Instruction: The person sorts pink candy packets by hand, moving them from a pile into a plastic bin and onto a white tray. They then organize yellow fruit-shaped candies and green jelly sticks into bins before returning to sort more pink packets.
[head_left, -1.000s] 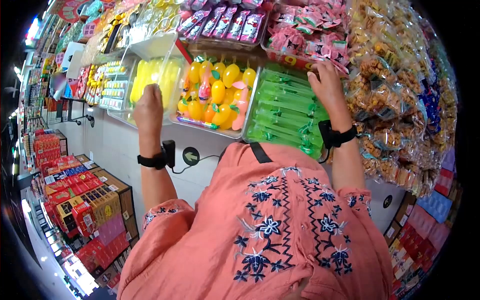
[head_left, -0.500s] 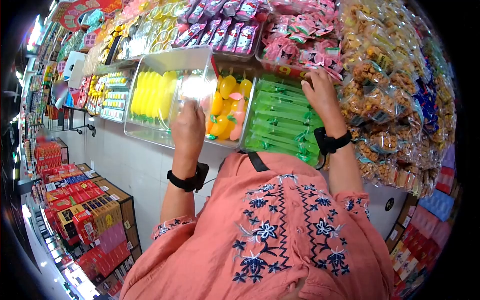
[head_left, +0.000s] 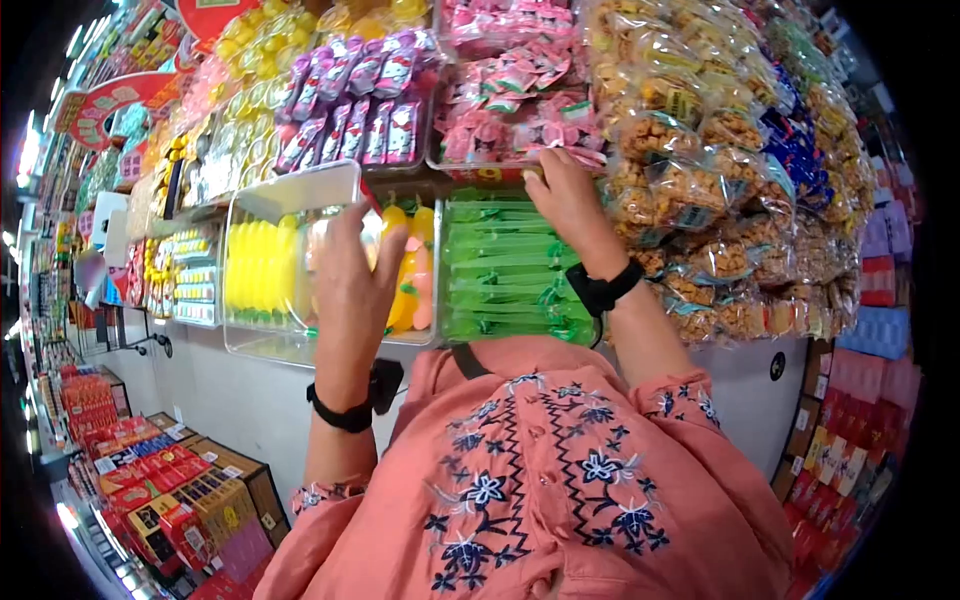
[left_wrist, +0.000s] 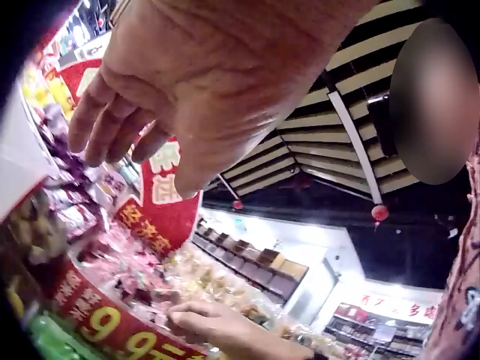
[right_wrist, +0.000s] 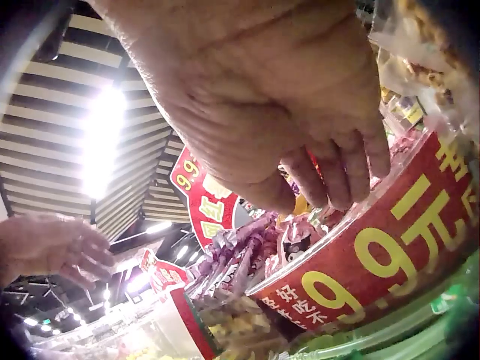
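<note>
My left hand (head_left: 352, 280) is over a clear plastic cover (head_left: 292, 185), fingers extended and thumb apart. The cover lies across a tray of yellow long pieces (head_left: 262, 265) and part of a tray of mango-shaped items (head_left: 405, 300). The left wrist view shows the left hand (left_wrist: 202, 90) with loosely straight fingers and nothing in them. My right hand (head_left: 570, 205) rests at the front edge of a bin of pink packets (head_left: 520, 75), above its red price sign (right_wrist: 367, 262). In the right wrist view its fingers (right_wrist: 345, 169) reach over that edge.
Green wrapped sticks (head_left: 515, 265) fill the tray below the right hand. Purple packets (head_left: 350, 130) lie behind the cover, and bagged brown snacks (head_left: 720, 250) are piled to the right. Red boxes (head_left: 150, 490) stand on a low shelf at lower left.
The cover has slid right over the mango-shaped items, with my left hand curled at it. That hand's fingers have since straightened. The right hand stays at the bin edge while the head view shifts.
</note>
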